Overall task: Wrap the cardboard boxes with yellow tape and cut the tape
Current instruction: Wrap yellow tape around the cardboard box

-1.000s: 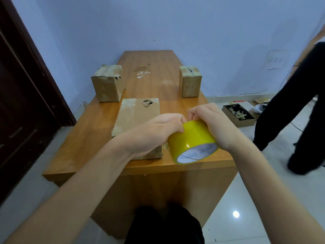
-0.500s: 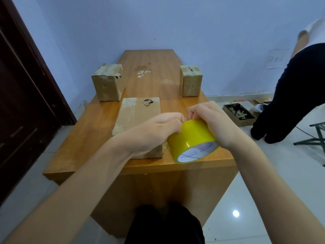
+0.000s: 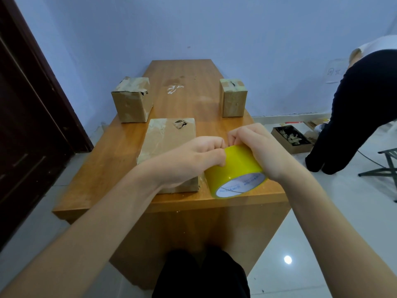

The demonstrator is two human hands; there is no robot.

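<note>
1. Your legs in dark trousers (image 3: 202,274) stand at the near end of the wooden surface (image 3: 103,168).
2. Your right hand (image 3: 261,150) holds the roll of yellow tape (image 3: 235,171) above the near right corner of the surface, its fingers curled over the top of the roll; the white core faces you.
3. Your left hand (image 3: 191,158) meets the roll from the left, fingers (image 3: 217,147) bent and pinching at the tape's outer face close to your right fingertips. Whether a loose end is already lifted, you cannot tell.
4. Just beyond and partly under your left hand lies a flat cardboard box (image 3: 169,138) near the front edge, a torn spot at its far end.
5. Farther back, a taller cardboard box (image 3: 133,100) stands by the left edge and a smaller box (image 3: 233,97) by the right edge, well apart from each other.
6. Between them a small shiny scrap (image 3: 175,89) lies on the wood.
7. On the floor to the right sits an open dark tray of scraps (image 3: 290,138), and beside it another person in black trousers (image 3: 361,108) bends over.
</note>
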